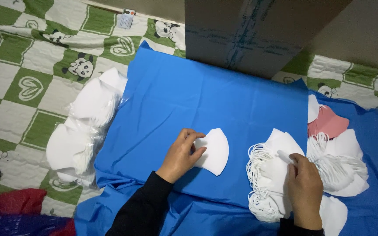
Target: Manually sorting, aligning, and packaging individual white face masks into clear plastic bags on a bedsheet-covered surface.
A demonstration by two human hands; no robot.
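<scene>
My left hand (181,154) presses down on a single white folded face mask (214,151) that lies flat on the blue cloth (206,96). My right hand (304,189) rests on a pile of white masks with tangled ear loops (267,175) and pinches one white piece between thumb and finger. Both arms wear black sleeves.
A second heap of white masks with one pink mask (327,122) lies right of my right hand. Clear bags of stacked white masks (84,126) sit left of the blue cloth on a green-and-white panda quilt (18,65). A large cardboard box (254,30) stands behind.
</scene>
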